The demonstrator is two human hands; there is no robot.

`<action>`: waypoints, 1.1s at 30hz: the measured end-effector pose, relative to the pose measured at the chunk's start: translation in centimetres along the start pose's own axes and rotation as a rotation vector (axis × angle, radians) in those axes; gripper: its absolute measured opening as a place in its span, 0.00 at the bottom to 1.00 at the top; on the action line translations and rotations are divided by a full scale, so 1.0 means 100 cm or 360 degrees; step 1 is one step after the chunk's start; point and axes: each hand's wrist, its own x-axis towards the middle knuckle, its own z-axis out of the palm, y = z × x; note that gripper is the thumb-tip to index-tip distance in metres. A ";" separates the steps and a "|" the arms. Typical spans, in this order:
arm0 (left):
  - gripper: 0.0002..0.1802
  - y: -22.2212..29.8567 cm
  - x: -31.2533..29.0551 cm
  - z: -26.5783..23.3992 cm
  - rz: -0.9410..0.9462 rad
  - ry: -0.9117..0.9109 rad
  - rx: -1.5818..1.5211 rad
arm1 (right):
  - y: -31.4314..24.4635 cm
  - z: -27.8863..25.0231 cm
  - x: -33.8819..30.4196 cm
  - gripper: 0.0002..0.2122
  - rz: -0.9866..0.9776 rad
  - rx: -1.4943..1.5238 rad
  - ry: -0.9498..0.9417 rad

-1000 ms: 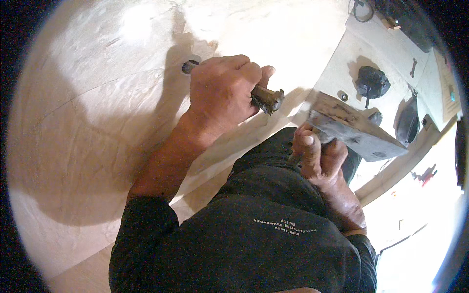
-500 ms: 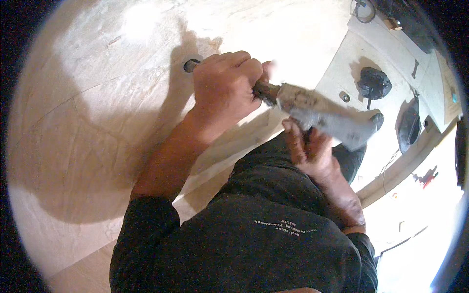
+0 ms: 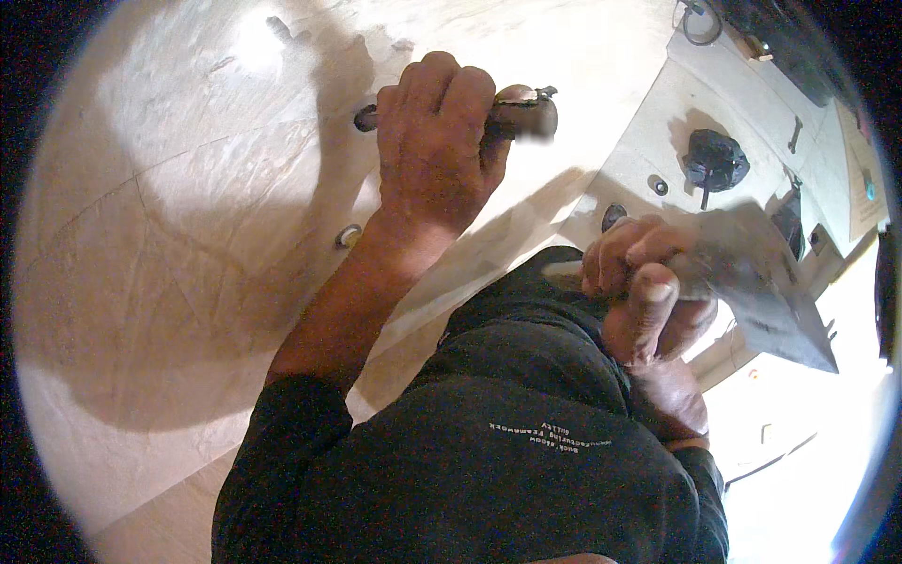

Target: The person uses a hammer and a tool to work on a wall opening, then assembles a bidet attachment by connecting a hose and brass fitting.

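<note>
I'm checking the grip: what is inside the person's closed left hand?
The left hand grips a dark, roughly cylindrical tool, apparently metal; one blunt end shows at the picture's right. The stretch inside is covered by the hand.

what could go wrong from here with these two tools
The left hand grips the rod close to its ragged end, so a stray blow from the grey tool in the right hand might hit that hand. The ragged end could shed chips if struck. The pale stone-patterned surface might crack around the dark opening near the rod's far end.
</note>
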 end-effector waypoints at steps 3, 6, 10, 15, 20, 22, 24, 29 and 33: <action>0.13 0.003 -0.001 -0.004 -0.0031 -0.0057 0.0066 | 0.007 -0.001 0.007 0.08 -0.0135 -0.1523 -0.0543; 0.12 0.003 -0.006 -0.005 -0.0040 -0.0103 0.0097 | 0.010 0.007 0.005 0.09 0.0033 -0.1302 -0.0532; 0.12 0.005 -0.006 -0.009 -0.0041 0.0006 0.0018 | 0.006 0.008 -0.004 0.08 0.0050 -0.0591 -0.0008; 0.11 0.006 -0.011 -0.013 -0.0066 -0.0023 -0.0104 | 0.000 0.014 -0.003 0.12 0.0078 -0.0138 0.0205; 0.11 0.010 -0.014 -0.009 0.0001 0.0072 -0.0085 | 0.005 0.007 0.006 0.12 0.0122 -0.1088 -0.0236; 0.12 0.011 -0.007 -0.011 0.0029 0.0101 -0.0127 | 0.006 0.007 -0.009 0.07 0.0223 -0.0793 -0.0057; 0.15 0.007 -0.008 -0.009 0.0050 0.0081 -0.0130 | 0.005 0.003 -0.013 0.10 0.0347 -0.0680 -0.0001; 0.20 -0.007 -0.021 -0.011 0.0244 0.0186 -0.0254 | 0.010 0.010 -0.034 0.10 0.0354 -0.0136 0.0055; 0.20 -0.006 -0.013 -0.009 0.0311 0.0215 -0.0282 | 0.017 0.009 -0.038 0.08 0.0247 0.0000 0.0052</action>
